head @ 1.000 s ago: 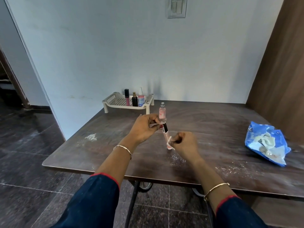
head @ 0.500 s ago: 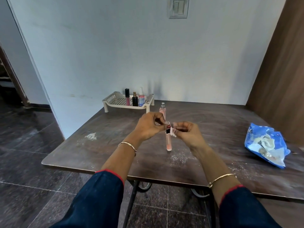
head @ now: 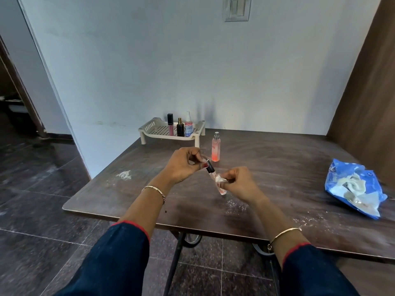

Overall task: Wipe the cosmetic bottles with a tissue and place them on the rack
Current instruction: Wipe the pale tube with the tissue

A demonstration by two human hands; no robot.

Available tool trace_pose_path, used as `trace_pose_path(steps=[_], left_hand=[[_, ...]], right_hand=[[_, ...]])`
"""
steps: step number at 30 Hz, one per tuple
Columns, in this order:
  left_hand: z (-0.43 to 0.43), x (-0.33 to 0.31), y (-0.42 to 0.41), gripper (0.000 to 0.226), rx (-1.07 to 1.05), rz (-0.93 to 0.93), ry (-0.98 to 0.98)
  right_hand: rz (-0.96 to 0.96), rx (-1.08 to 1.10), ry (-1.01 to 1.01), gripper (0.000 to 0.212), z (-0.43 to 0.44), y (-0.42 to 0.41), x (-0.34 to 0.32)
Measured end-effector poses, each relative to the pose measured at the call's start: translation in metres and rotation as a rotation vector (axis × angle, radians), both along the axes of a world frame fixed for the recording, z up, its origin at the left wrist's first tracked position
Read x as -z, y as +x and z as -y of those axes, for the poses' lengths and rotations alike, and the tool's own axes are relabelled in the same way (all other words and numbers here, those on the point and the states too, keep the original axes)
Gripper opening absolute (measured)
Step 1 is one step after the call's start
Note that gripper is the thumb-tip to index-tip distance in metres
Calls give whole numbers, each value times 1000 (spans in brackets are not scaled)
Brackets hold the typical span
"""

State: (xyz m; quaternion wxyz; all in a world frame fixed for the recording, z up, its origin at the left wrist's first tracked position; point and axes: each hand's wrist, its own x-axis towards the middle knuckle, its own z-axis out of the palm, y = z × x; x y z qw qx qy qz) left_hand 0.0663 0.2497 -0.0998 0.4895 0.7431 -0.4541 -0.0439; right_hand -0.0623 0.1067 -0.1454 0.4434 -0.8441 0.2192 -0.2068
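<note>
Lip gloss tube (head: 213, 175) tipped from upright half a second ago to a slant, black cap up-left, base down-right, tissue (head: 220, 179) in right hand (head: 240, 184) shifted from cap level to mid-body, left hand (head: 181, 165) drawn leftward with cap.

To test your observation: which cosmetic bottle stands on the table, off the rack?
The tall pink spray bottle beside the rack; three stand on it; left hand and right hand hold the slim tube.

I log: slim pink tube with black cap (head: 213, 175), white tissue wad (head: 220, 179), cream grid-holed plastic rack (head: 149, 127), tall pink-orange spray bottle (head: 215, 149), blue-and-white plastic packet (head: 342, 182), dark brown white-smeared wooden tabletop (head: 277, 167), navy red-edged sleeves (head: 119, 259).
</note>
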Motion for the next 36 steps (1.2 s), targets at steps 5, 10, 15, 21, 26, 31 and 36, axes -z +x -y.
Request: trace_pose_path(steps=[5,10,15,21,26,31,36], left_hand=[[2,4,-2,28,36,-48,-43],[12,3,-10,29,74,-72,-85],[11,8,-11,23,30,-177,-144],[-3,3,2,18,-103,-273,-252],[-14,-16,24,17,-170,-241,-266],[-20,-42,66,13,-250,-136,-285],[-17,-67,124,14,-392,-55,-272]], right_hand=[[-164,119,-228,13,-1,-9,5],[-284,143,-346,16,-7,-25,0],[-268,159,-409,29,-14,-26,-6],[-242,34,-414,48,-25,-11,-13],[-187,-3,-454,48,-39,18,-27],[-104,-58,-454,40,-43,64,-44],[-76,-101,-487,37,-41,117,-60]])
